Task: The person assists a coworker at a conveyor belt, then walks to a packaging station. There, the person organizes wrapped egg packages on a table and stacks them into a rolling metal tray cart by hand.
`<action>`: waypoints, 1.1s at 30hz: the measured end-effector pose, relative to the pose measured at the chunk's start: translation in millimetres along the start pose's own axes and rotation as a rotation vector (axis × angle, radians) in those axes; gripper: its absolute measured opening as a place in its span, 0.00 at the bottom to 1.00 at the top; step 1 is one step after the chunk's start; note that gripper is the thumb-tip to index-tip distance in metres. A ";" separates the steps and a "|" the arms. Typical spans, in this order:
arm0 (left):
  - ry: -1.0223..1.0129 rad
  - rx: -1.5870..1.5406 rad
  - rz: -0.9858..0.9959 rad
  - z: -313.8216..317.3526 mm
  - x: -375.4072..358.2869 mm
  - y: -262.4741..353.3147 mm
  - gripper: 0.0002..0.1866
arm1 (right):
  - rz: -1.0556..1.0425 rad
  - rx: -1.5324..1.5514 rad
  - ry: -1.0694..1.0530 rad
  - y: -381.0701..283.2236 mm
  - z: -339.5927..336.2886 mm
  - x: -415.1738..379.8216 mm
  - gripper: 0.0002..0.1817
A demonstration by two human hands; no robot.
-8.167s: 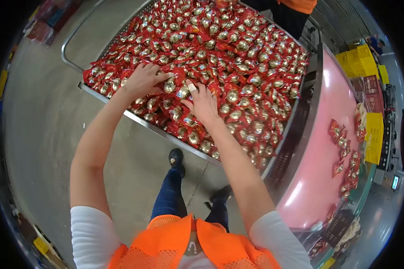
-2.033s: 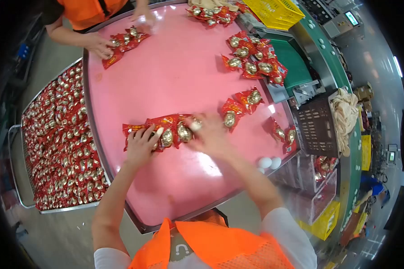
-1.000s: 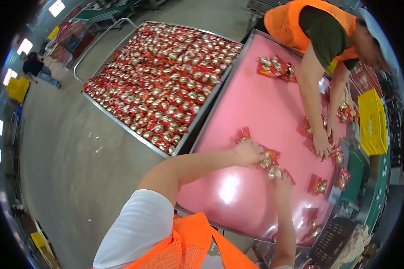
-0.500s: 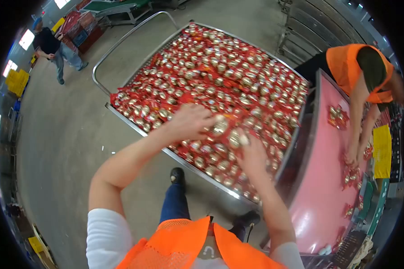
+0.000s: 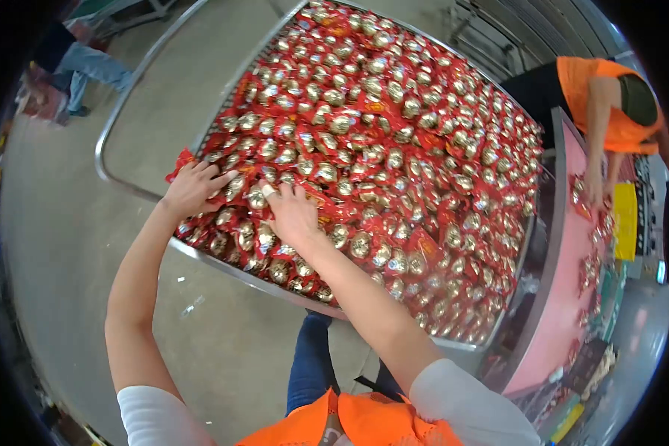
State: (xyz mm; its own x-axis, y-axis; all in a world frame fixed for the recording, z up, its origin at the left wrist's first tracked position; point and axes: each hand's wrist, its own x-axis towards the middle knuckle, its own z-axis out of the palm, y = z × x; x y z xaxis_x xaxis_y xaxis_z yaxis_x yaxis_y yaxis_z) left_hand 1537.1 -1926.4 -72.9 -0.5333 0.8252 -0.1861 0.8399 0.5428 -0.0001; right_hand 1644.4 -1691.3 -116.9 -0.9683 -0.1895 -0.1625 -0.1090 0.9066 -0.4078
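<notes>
A wide metal-rimmed tray (image 5: 230,273) is heaped with small packets (image 5: 360,244), each a shiny golden egg-shaped piece in red and clear wrapping. Near the tray's left corner, my left hand (image 5: 192,192) lies on the packets with its fingers stretched apart. My right hand (image 5: 293,214) is just to its right, fingers spread and touching golden packets. A pale covering shows on one of its fingers. Several packets lie between the two hands. Neither hand visibly lifts anything, though the undersides of the fingers are hidden.
A bent metal handle (image 5: 101,149) stands at the tray's left. On the right, a co-worker in an orange vest (image 5: 572,78) bends over a pink-topped table (image 5: 539,334) with packets on it. Another person's legs (image 5: 100,67) show at upper left.
Both hands have moved left from the middle of the heap to its left corner. My view has shifted closer over the tray. The co-worker still reaches over the pink table.
</notes>
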 end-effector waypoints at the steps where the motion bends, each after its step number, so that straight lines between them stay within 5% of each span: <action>1: 0.015 0.020 -0.002 6.8 3.1 -3.6 0.42 | 0.010 -0.017 -0.037 -0.3 -1.8 2.8 0.43; 6: 0.201 -0.050 0.171 9.1 18.9 -5.4 0.37 | -0.009 -0.072 -0.160 1.7 -14.2 0.6 0.44; 12: 0.011 -0.326 -0.073 23.6 25.1 3.9 0.36 | 0.054 0.027 0.088 -6.5 16.7 4.0 0.43; 19: -0.039 -0.189 -0.083 26.9 23.8 4.7 0.35 | 0.052 0.092 0.045 -9.3 17.7 -4.1 0.45; 20: -0.034 -0.185 -0.072 26.6 23.2 4.2 0.35 | 0.063 0.193 -0.092 -8.6 5.7 -4.3 0.46; 22: 0.020 -0.081 -0.047 25.7 19.6 6.1 0.37 | -0.062 0.161 0.182 -6.2 38.6 -6.2 0.46; 23: -0.010 -0.048 -0.077 23.5 14.9 7.3 0.39 | -0.138 0.305 0.068 -1.6 10.4 -16.0 0.45; 24: -0.004 -0.040 -0.070 19.0 13.7 15.9 0.39 | -0.194 0.318 0.245 2.9 -1.1 -27.7 0.44; 26: 0.228 -0.186 -0.203 13.3 9.6 41.3 0.42 | -0.227 0.355 0.276 32.8 -35.3 -63.2 0.40; 27: 0.261 -0.185 -0.203 6.2 11.2 59.5 0.42 | -0.190 0.315 0.182 56.0 -80.4 -92.7 0.34; 28: 0.233 -0.224 -0.204 -4.7 18.2 84.9 0.39 | -0.170 0.288 0.399 83.1 -82.3 -113.6 0.23; 31: 0.273 -0.349 -0.065 -36.0 67.9 186.9 0.33 | 0.203 0.057 0.256 188.8 -137.1 -199.1 0.15; 32: 0.293 -0.399 -0.024 -42.5 90.9 225.7 0.32 | 0.184 -0.078 0.429 237.4 -124.4 -224.6 0.16; 33: 0.301 -0.480 0.029 -53.1 118.8 265.2 0.30 | 0.261 -0.173 0.376 263.3 -135.8 -246.3 0.13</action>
State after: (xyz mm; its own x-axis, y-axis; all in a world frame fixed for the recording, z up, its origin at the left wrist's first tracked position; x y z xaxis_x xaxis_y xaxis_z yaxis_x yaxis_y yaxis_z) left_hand 1691.1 -1676.1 -42.9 -0.5751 0.8108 0.1086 0.7518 0.4715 0.4609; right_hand 1823.7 -1354.7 -62.2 -0.9788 0.1734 0.1094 0.1438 0.9610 -0.2363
